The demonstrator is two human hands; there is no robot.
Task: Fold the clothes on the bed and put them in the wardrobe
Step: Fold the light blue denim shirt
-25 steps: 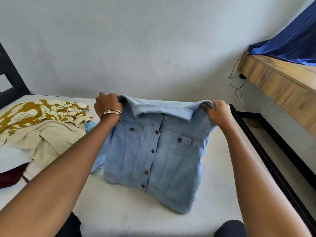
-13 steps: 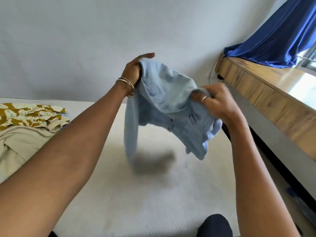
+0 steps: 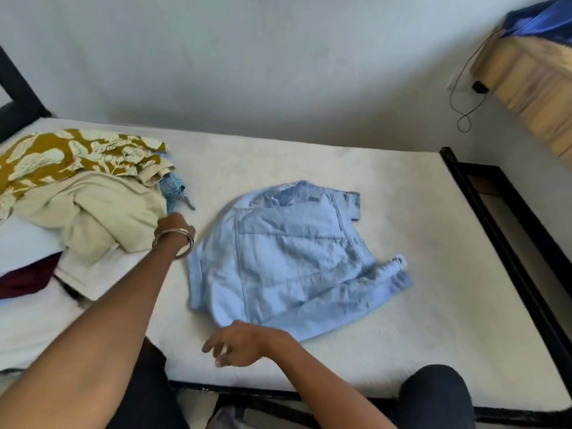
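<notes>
Fingers (image 3: 213,348) of right hand (image 3: 240,343) loosely spread, holding nothing, just off near hem of denim jacket (image 3: 284,258). Fingers of left hand (image 3: 173,226) hidden under beige garment (image 3: 93,218); grip impossible to tell. Bangles (image 3: 173,243) at that wrist, beside jacket's left edge. Jacket face down, flat on bed (image 3: 402,335), one sleeve angled right. Yellow leaf-print cloth (image 3: 71,153) heaped behind beige garment, maroon cloth (image 3: 24,277) at left edge.

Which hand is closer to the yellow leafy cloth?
Left. The left hand is at the clothes pile just below the yellow leafy cloth; the right hand hovers far off, by the denim jacket's near edge.
</notes>
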